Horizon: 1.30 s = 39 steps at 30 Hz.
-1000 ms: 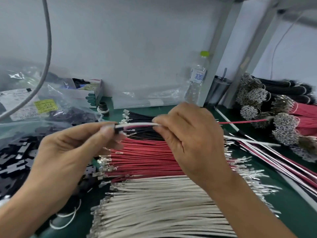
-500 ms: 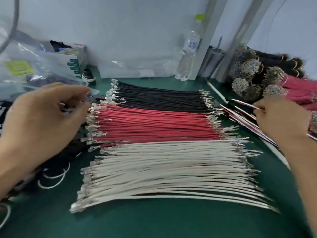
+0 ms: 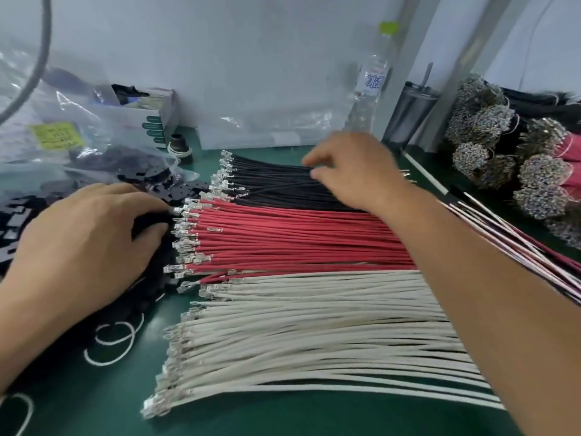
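The black wires [image 3: 276, 184] lie in a flat row at the far end of the green mat [image 3: 94, 404], with their metal terminals pointing left. The right hand [image 3: 352, 171] is over the right half of this row, fingers bent down and fingertips [image 3: 306, 160] resting on the strands. Thumb and forefinger are close together, but motion blur hides whether a wire is pinched between them.

Just in front of the black row lie the red wires [image 3: 298, 240], and nearer still the white wires [image 3: 314, 325], all running the same way.

The left hand [image 3: 88, 243] sits at the left ends of the red wires, knuckles up, on a heap of small black plastic pieces [image 3: 151, 180]. Its thumb and forefinger curl toward each other just beside the red terminals. Something dark shows between them, though I cannot tell whether it is held.

White loops [image 3: 116, 338] lie on the mat near the left wrist. A clear bag [image 3: 63, 121] and a small box [image 3: 151, 121] stand behind the heap. A water bottle [image 3: 371, 86] and a metal tumbler [image 3: 408, 118] stand at the back wall. Tied wire bundles [image 3: 481, 121] are stacked on the right, with a loose sheaf of mixed wires [image 3: 518, 256] in front of them.
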Available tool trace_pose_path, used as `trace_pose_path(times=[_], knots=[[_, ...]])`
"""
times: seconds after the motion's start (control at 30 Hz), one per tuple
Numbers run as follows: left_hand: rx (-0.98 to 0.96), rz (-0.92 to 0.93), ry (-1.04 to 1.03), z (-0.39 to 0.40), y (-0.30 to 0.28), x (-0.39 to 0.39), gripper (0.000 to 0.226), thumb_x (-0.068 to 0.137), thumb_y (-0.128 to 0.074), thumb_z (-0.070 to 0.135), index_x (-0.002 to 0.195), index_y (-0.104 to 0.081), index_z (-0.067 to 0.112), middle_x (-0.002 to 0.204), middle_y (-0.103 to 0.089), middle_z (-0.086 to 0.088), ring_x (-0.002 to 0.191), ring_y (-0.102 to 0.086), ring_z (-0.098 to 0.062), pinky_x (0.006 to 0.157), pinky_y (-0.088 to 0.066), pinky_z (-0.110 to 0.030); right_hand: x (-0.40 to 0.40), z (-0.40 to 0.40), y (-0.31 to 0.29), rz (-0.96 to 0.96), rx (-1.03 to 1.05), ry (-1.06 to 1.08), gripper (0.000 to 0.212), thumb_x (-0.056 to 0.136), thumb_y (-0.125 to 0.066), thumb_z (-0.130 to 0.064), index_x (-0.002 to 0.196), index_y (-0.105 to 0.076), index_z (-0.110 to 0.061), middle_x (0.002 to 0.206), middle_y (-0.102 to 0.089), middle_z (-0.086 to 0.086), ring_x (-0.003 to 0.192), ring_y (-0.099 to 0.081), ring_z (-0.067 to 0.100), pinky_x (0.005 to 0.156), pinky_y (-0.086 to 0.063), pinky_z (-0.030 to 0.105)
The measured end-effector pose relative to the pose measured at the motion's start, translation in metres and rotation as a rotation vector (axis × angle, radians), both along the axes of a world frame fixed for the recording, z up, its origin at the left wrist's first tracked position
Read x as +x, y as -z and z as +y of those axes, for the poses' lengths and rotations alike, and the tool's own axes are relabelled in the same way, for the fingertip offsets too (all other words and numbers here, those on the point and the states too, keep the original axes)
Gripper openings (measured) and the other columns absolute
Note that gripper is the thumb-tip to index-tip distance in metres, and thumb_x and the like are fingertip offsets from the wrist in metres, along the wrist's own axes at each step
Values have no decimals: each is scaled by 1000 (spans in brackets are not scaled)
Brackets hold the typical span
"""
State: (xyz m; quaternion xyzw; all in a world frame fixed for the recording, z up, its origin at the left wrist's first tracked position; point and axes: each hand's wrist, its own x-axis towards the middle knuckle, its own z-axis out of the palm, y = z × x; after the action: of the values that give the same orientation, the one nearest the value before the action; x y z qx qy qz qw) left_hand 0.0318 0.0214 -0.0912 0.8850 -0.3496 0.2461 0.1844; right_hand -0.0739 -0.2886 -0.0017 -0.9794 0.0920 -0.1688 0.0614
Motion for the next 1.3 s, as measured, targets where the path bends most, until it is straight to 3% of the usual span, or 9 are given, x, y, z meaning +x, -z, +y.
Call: trace_pose_path(times=[0.1, 0.3, 0.5, 0.57, 0.73, 0.87, 1.0, 1.17, 1.3], knots=[[-4, 20, -26, -1, -4, -5, 24, 83, -70, 40, 106, -64, 42, 96, -70, 14, 90, -68, -22, 74, -61, -48, 35, 10, 19, 127, 60, -7, 25, 96, -61, -31, 119, -71, -29, 123, -70, -6, 114, -63, 19, 96, -49, 35], [28, 12, -61, -7, -16, -18, 15, 83, -75, 30, 97, -81, 29, 98, -78, 5, 95, -72, -27, 77, -62, -47, 49, 2, 26, 97, 144, 12, 11, 91, -67, -31, 90, -78, -29, 97, -75, -13, 89, -67, 10, 84, -56, 36], [16, 61, -121, -8, -18, -16, 11, 78, -83, 30, 88, -82, 33, 90, -80, 7, 85, -74, -24, 73, -63, -45, 42, 7, 20, 138, 74, -108, 21, 88, -71, -35, 109, -73, -33, 106, -72, -14, 95, -64, 7, 86, -52, 32], [-3, 67, -125, -9, -19, -16, 13, 76, -85, 31, 87, -81, 35, 89, -79, 9, 83, -73, -23, 71, -63, -44, 41, 9, 17, 148, 56, -132, 17, 86, -74, -33, 104, -75, -33, 101, -71, -15, 92, -63, 6, 83, -51, 30], [65, 23, -67, -10, -18, -20, 34, 80, -79, 34, 113, -79, 27, 100, -75, 3, 94, -71, -27, 72, -63, -45, 36, 12, 8, 68, -59, -160, 8, 87, -74, -30, 95, -76, -31, 93, -70, -14, 89, -65, 12, 82, -51, 32], [45, 44, -66, -11, -26, -26, 17, 81, -79, 36, 96, -82, 28, 93, -73, 8, 90, -70, -23, 70, -61, -40, 33, 13, -1, 32, -133, -143, 8, 83, -77, -36, 89, -74, -31, 88, -72, -13, 85, -66, 10, 81, -52, 30], [24, 52, -113, -10, -30, -29, 18, 77, -83, 40, 89, -81, 26, 88, -75, 8, 81, -72, -22, 65, -57, -34, 30, 13, -12, 25, -169, -123, 11, 81, -79, -36, 85, -70, -30, 80, -66, -15, 80, -64, 11, 73, -49, 29], [-118, -29, -131, -12, -31, -29, 19, 89, -72, 35, 100, -78, 21, 89, -77, 1, 82, -73, -30, 65, -55, -37, 25, 12, -23, -90, -201, -171, 17, 88, -71, -22, 101, -73, -32, 96, -67, -13, 90, -64, 15, 74, -45, 30], [-248, -46, -67, -14, -31, -31, 35, 102, -47, 39, 98, -74, 19, 88, -71, 1, 81, -68, -29, 64, -49, -35, 20, 18, -15, 22, -206, -233, 18, 95, -64, -24, 108, -74, -32, 99, -64, -14, 93, -64, 14, 74, -38, 26]])
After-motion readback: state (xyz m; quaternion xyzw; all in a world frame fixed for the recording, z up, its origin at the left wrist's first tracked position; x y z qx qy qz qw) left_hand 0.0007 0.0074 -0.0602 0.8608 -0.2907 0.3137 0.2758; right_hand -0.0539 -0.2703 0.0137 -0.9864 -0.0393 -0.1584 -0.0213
